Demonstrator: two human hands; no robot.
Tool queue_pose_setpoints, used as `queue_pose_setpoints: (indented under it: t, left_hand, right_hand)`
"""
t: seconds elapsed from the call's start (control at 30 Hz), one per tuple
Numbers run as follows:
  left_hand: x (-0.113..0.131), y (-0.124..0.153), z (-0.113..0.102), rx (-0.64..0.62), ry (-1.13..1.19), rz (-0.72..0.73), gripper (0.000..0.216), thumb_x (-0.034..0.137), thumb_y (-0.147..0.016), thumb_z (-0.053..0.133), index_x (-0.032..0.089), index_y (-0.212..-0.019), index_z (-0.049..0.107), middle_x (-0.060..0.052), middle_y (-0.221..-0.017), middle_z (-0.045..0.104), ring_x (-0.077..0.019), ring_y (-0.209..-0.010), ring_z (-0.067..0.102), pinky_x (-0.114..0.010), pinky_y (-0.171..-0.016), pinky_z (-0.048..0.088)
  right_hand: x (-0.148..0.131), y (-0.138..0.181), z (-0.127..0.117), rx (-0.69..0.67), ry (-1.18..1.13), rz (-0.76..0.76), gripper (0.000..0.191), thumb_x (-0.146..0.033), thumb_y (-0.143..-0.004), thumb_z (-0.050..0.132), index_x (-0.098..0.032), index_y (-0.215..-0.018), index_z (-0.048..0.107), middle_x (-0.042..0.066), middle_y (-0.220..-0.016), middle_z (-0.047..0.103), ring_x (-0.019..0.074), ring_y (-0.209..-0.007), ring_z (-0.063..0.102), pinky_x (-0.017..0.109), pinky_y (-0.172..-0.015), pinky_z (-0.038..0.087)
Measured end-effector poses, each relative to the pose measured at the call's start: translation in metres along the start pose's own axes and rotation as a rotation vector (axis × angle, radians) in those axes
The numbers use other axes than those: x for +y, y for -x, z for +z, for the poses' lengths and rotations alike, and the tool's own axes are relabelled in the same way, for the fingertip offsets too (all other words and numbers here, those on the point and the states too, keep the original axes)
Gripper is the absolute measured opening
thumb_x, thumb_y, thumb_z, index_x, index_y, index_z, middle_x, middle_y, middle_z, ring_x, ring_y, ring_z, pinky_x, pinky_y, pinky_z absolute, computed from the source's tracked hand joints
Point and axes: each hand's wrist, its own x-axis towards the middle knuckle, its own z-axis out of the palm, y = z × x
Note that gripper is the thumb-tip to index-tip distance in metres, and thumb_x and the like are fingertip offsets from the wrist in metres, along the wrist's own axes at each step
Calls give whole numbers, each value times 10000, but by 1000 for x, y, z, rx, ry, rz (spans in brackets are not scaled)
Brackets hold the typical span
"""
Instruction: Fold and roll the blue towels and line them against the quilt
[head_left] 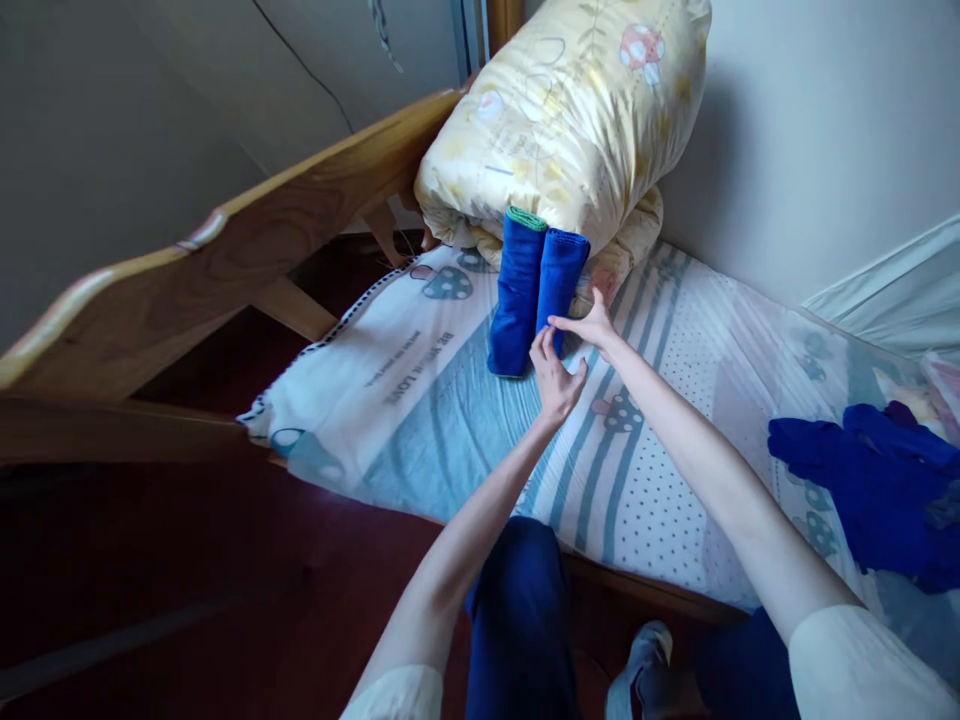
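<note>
Two rolled-up blue cloths lie side by side on the bed sheet (442, 400). The left roll (516, 295) shows a green edge at its far end; the right roll (561, 275) is blue throughout. At the near end of the right roll is my left hand (556, 380), its fingers bent and apart. My right hand (591, 322) reaches along the right side of that same roll, with thumb and fingers spread and the tips at or touching the cloth. Neither hand is closed around anything. My fingers partly cover the roll's near end.
A folded yellow quilt (562, 120) with mushroom prints rests behind the rolls. A wooden headboard (247, 220) runs along the left, and a wall (825, 120) stands behind the bed. Crumpled blue clothing (877, 490) lies at the right.
</note>
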Motion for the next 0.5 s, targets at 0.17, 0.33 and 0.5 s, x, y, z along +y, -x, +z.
queue_pose_setpoints:
  t: [0.17,0.33,0.5]
  left_hand:
    - [28,102,0,-745,-16,166,527,280,-823,693,203,-1333,590,-191,-1337,609,-350,-1324,563,-507,-1151,459]
    - [61,215,7,-1206,-349,244,718,335,-831,753,261,-1507,523,-193,-1640,381,-432,-1532,324,-624,-1174,402]
    - [70,263,18,-1354,-762,275,815,306,-880,737,374,-1606,372,-153,-1737,157,-487,-1577,131,-771,-1073,395]
  right_hand:
    - [42,111,-53,-94,-14,166,1142,-497,-712,885,-263,-1645,272,152,-1658,372,309,-1493,438,411,-1145,477]
    - [108,232,-136,-74,-147,492,887,-419,-790,835,-253,-1561,428,165,-1614,444,273,-1392,553,393,-1080,530]
    - [176,323,-232,198,-160,740,739,-348,-791,816,-206,-1456,527,179,-1507,556,257,-1294,623,382,-1061,532]
